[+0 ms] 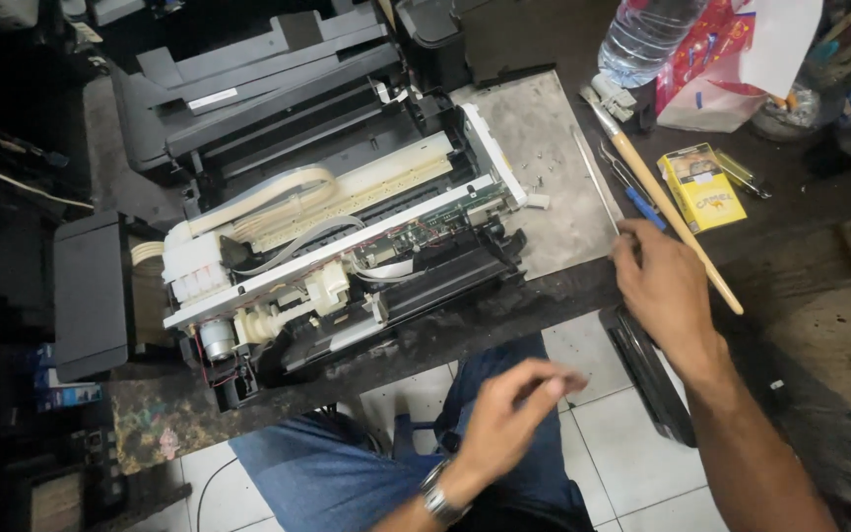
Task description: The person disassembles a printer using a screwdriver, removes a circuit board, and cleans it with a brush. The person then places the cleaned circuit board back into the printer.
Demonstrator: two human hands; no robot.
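Hands sit on either side of the bench edge, below and to the right of an opened printer. The right hand reaches up over the dark workbench, its fingertips touching the lower end of a thin metal rod that lies on a grey metal sheet; the fingers are drawn close together, pinching at that end, though I cannot tell whether the rod is truly gripped or only touched. The left hand hangs lower, over the person's lap in blue trousers, apart from the bench. Its fingers curl in with the thumb against them, narrow and loosely closed; whether something small is held between them cannot be made out. A metal watch sits on that wrist.

The printer lies tilted on the bench with its covers off, showing white plastic parts, a green circuit board, flat ribbon cables and a small motor at the near left corner. A second dark printer body stands behind it.

Just right of the rod lie a long wooden-handled brush, slanting from upper left to lower right and passing close beside the right hand, a blue-handled tool, and a small yellow box. Farther back stand a clear plastic bottle and a red and white plastic bag. White floor tiles show below the bench.
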